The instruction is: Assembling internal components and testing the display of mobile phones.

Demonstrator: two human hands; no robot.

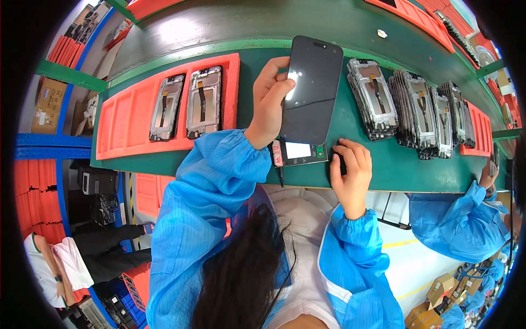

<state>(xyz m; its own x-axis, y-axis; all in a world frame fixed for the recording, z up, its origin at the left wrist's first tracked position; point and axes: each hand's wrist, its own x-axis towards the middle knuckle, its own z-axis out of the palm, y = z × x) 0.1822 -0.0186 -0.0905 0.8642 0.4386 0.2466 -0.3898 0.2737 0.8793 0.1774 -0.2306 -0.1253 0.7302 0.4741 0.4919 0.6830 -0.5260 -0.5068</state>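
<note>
Dark hair point(241, 274) nearest | left hand point(269, 104) grip clamps phone screen point(310, 88) | right hand point(350, 170) grip covers small black object, half hidden

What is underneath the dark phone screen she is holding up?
Under the dark phone screen sits a small tester box with a white patch, on the green bench. The screen's lower edge hides where they join.

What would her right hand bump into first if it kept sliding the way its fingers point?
Probably the small test box under the dark phone screen. The right hand rests on the green table, fingers curled leftward toward it, though depth is hard to judge.
</note>
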